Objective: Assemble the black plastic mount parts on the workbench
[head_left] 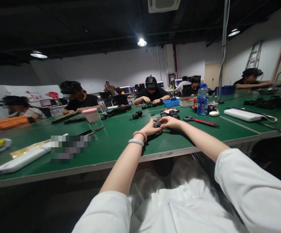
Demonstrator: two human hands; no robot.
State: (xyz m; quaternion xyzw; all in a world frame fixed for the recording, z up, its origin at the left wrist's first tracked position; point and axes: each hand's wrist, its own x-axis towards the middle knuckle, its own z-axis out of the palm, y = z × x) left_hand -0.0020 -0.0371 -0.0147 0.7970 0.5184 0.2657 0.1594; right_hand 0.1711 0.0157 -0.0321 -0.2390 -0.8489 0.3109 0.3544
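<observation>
Both my hands meet over the green table [121, 139], near its front edge. My left hand [151, 128], with a beaded bracelet and a pale bangle at the wrist, closes its fingers on a small black part [157, 124]. From the other side, my right hand [170, 123] pinches the same part. Its finer shape is too small to tell. Just behind my right hand lie larger black parts [172, 113]. Another black part [137, 114] rests beyond my left hand, with a small black ring [152, 114] beside it.
Right of my hands lie red-and-black pliers [201, 121], a blue bottle [203, 100] and a white power bank [242, 114]. A pink-lidded cup [92, 118] and a white bar [26, 157] are at left. Several people work around the table; a blue tray [171, 102] stands across it.
</observation>
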